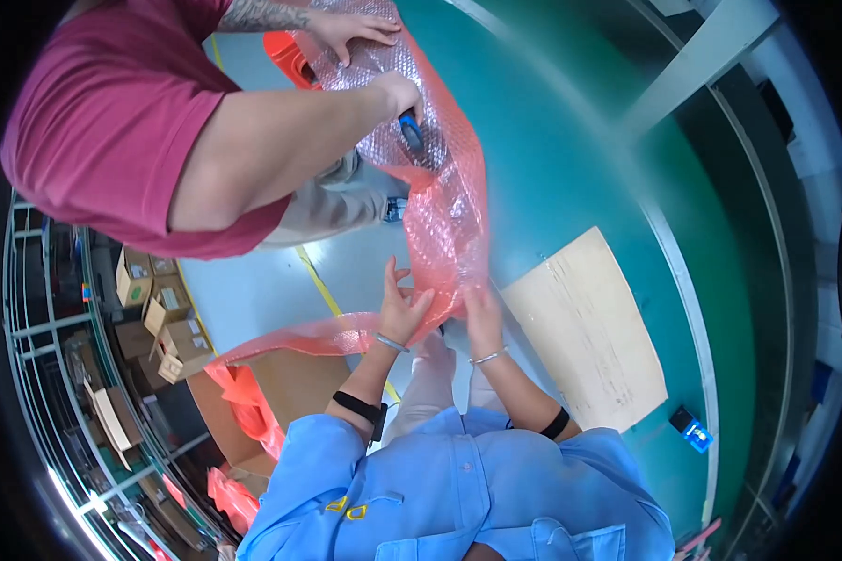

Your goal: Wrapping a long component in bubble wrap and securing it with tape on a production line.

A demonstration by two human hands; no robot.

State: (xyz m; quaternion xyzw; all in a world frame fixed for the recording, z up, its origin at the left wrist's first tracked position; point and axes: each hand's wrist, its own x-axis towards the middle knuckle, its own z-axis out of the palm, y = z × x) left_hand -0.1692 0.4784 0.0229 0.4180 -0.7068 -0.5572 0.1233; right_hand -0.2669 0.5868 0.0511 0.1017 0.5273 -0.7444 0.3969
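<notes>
Head view: pink wrap [449, 220] lies directly ahead of both hands, its long axis running away along the near side of the green table [557, 168]; a strip trails left over the box [299, 379]. Left hand [402, 316] loosely open, thumb and fingers spread at wrap's left edge. Right hand [483, 321] at right edge, equally near; fingertips partly hidden, cannot tell if pinching. Far up the wrap, co-worker's hand [399, 91] grips a blue tool [410, 129].

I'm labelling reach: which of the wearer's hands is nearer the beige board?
Right. The right hand is just left of the board; the left hand is farther left.
</notes>
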